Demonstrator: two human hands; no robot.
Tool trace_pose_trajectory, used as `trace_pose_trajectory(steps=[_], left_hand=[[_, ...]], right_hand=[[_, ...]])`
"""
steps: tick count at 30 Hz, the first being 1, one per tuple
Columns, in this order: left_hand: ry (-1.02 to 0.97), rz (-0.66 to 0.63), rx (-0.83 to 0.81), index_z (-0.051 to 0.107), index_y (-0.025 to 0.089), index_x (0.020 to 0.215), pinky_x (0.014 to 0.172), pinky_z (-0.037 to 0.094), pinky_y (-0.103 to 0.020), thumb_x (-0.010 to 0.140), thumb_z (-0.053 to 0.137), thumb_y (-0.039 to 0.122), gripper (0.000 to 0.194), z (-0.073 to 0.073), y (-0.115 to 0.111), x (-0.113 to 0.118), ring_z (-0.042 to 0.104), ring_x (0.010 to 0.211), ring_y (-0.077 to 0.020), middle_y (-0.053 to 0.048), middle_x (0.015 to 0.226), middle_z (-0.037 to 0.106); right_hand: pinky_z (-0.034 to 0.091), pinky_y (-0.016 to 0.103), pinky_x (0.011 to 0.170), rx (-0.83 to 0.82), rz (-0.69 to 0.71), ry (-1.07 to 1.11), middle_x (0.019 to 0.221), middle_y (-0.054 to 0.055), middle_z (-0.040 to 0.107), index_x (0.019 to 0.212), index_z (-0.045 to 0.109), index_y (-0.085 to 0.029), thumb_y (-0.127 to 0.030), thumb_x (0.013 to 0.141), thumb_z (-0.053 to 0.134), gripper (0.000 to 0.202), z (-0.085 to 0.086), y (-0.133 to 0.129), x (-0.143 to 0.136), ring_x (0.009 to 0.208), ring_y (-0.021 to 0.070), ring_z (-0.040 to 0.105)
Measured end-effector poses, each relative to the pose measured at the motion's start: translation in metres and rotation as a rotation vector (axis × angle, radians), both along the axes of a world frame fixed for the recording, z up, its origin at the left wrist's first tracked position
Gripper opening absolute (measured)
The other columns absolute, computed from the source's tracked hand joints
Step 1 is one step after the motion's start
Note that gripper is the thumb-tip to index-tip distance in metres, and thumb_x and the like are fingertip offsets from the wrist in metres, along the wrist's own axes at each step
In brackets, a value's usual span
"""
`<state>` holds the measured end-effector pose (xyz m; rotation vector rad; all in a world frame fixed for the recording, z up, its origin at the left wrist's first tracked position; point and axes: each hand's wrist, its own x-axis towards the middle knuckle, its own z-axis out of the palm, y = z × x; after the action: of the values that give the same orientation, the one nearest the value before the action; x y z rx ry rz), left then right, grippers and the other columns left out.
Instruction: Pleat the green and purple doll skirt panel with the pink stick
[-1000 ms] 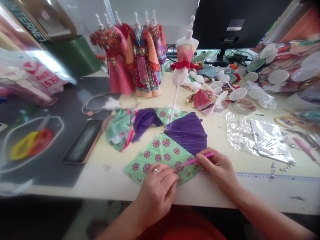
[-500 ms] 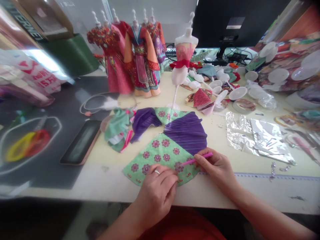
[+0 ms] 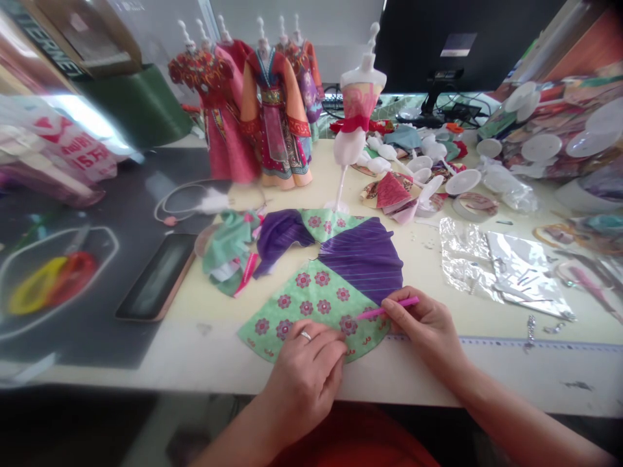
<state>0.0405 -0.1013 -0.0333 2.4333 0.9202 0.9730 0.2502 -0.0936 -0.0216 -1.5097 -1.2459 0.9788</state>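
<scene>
A doll-sized skirt of green flowered and purple striped cloth (image 3: 318,285) lies spread on the table. My left hand (image 3: 307,363), with a ring on one finger, rests over its green front panel near the lower hem. Those fingers are curled and pressed together; whatever they may pinch is hidden. In my right hand (image 3: 421,324), a slim bright-pink pen-like stick (image 3: 396,306) is pinched between thumb and fingers. Its tip points left, close to a flower with a shiny centre, at the panel's right side. Whether the tip touches the cloth, I cannot tell.
Behind the skirt stand a white doll bust (image 3: 363,97) and several dressed doll forms (image 3: 275,123). Left are a crumpled green garment (image 3: 228,250), a phone (image 3: 158,275) and scissors (image 3: 53,282). Clear plastic packets (image 3: 506,266) and a ruler (image 3: 540,346) lie right.
My right hand has shifted slightly to the right with the pink stick, whose tip has drawn back a little from the flower. My left hand stays in place.
</scene>
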Motion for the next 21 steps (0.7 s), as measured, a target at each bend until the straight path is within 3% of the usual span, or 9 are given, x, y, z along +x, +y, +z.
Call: trace_pose_trajectory(steps=[12, 21], left_hand=[[0.007, 0.007, 0.026, 0.060, 0.016, 0.096, 0.083, 0.044, -0.039, 0.086, 0.048, 0.004, 0.019, -0.001, 0.000, 0.000, 0.062, 0.089, -0.0209, -0.007, 0.095, 0.070], [0.002, 0.004, 0.042, 0.059, 0.015, 0.096, 0.083, 0.044, -0.038, 0.085, 0.049, 0.003, 0.019, -0.001, -0.001, 0.000, 0.062, 0.089, -0.0200, -0.006, 0.095, 0.070]], right_hand=[[0.052, 0.024, 0.058, 0.236, 0.075, -0.244, 0.069, 0.001, 0.068, 0.074, 0.064, -0.021, -0.027, 0.082, 0.064, 0.010, 0.000, -0.022, 0.002, 0.063, 0.0156, 0.065], [0.052, 0.024, 0.055, 0.172, 0.053, -0.216, 0.070, 0.002, 0.069, 0.073, 0.065, -0.021, -0.034, 0.082, 0.064, 0.016, -0.001, -0.024, 0.004, 0.061, 0.0154, 0.063]])
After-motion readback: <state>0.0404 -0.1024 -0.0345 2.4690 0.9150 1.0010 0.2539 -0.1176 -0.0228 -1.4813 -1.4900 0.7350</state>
